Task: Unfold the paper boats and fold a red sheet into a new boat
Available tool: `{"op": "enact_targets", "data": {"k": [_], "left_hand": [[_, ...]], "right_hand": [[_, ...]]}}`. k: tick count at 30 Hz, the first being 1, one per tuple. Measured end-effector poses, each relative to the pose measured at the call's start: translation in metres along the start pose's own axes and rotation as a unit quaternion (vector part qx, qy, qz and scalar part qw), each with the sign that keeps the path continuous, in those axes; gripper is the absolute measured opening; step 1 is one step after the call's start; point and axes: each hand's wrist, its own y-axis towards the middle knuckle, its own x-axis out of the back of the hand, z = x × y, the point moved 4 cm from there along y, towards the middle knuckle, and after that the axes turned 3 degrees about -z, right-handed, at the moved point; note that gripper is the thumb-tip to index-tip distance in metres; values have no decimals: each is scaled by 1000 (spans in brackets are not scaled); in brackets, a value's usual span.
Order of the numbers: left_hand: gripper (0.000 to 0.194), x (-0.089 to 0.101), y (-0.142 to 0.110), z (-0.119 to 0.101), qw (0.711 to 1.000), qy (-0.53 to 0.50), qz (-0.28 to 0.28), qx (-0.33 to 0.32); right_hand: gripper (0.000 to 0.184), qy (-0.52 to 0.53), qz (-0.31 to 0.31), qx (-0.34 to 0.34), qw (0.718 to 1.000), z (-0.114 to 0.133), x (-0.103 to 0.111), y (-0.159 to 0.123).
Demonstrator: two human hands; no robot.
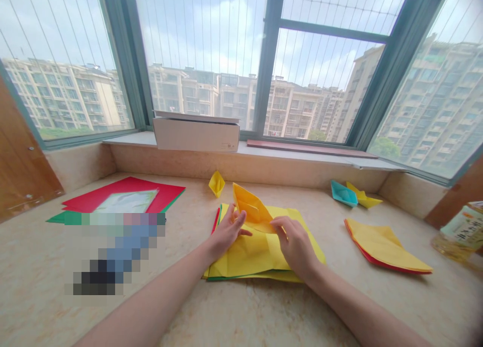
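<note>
My left hand (227,232) and my right hand (295,246) both pinch a folded orange-yellow paper shape (252,209), which stands tilted between them. It is held just above a stack of yellow sheets (256,254) lying on the stone sill in front of me. The left fingers close on the fold's left edge and the right fingers on its lower right corner. Behind the stack sits a small yellow paper boat (217,183).
Red and green sheets (124,196) lie at the left, with a blurred patch below them. A teal boat (343,193) and a yellow boat (364,198) sit at the back right. A folded yellow-and-red stack (385,246), a bottle (462,231) and a white box (196,133) are nearby.
</note>
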Motion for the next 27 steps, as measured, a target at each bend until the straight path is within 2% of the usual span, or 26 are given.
{"op": "enact_targets", "data": {"k": [3,6,10,14,17,22,25,27], "left_hand": [[52,2,2,2,1000,-26,-3,7],[45,3,4,8,998,-42,16,39],[46,3,6,13,995,-58,12,80],[53,-2,4,14,991,-69,43,109],[61,-5,2,15,986,-74,85,119],[67,-11,0,15,976,-92,147,132],[66,-12,-1,15,975,-102,145,137],[63,-11,0,18,978,-102,122,137]], "right_hand": [[16,-3,-7,35,999,4,3,1],[14,10,-44,62,997,8,7,2],[15,29,-98,99,990,12,15,2],[27,73,-139,129,979,15,23,-2],[33,106,-124,180,970,19,25,-8],[27,84,-63,309,945,31,30,-12],[25,59,-19,379,923,43,35,-9],[24,50,5,419,906,50,36,-7]]}}
